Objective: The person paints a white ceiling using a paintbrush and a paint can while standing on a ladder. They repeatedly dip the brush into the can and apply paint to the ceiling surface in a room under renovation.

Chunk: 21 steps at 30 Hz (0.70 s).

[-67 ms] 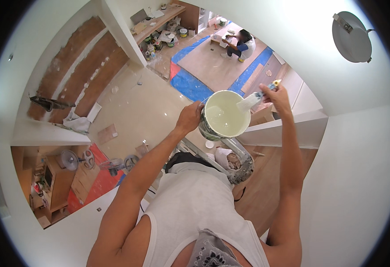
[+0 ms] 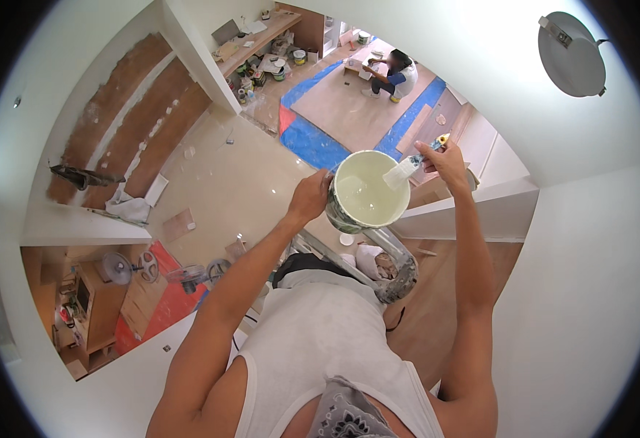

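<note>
My left hand (image 2: 308, 194) grips the near left side of a round bucket (image 2: 367, 182) of pale, wet paint. My right hand (image 2: 444, 160) holds a paintbrush (image 2: 403, 169) by its handle, its white-coated bristles reaching over the bucket's right rim to the inside. The bucket is held in front of my body, above a paint-smeared metal ladder (image 2: 396, 271). Whether it rests on the ladder I cannot tell.
A crouching co-worker (image 2: 396, 79) is on a board edged by blue sheeting (image 2: 415, 113). A shelf (image 2: 261, 36) with clutter is at the back. Standing fans (image 2: 116, 266) are lower left. A recessed light (image 2: 572, 55) with a grey cover is upper right.
My right hand and the brush have moved slightly left, bringing the bristles further into the bucket. My left hand and the bucket have barely moved.
</note>
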{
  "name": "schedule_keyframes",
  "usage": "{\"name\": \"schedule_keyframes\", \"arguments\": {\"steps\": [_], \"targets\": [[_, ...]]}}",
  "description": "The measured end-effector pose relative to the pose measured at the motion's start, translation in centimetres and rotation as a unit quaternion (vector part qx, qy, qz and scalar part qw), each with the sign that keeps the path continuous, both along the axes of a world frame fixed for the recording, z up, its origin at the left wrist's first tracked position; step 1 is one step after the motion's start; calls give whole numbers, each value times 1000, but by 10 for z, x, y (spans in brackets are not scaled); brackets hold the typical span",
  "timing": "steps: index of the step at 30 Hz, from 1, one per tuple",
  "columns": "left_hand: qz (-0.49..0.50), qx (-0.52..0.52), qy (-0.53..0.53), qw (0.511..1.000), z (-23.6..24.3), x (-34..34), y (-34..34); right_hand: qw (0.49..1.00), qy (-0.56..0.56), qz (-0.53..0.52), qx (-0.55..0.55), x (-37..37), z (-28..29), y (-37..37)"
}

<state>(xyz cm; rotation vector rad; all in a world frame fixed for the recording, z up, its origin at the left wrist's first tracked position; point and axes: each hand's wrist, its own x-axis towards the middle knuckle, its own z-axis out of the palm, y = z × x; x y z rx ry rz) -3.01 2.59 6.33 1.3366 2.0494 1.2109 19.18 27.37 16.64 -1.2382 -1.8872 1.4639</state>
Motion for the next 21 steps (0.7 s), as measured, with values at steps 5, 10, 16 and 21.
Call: {"name": "schedule_keyframes", "arguments": {"steps": [5,10,16,21], "targets": [[-2,-8,-16,1000,7,2,-1,999,-26,-31,34,10,-6,18],[0,-22,-25,999,10,-4,4,998,18,-48,29,18,-1,22],[-3,-34,-52,998,13,-5,1,991,55,-124,8,46,-11,19],[-9,-51,-61,997,17,-3,-3,962,176,-197,-61,96,-33,6]]}}
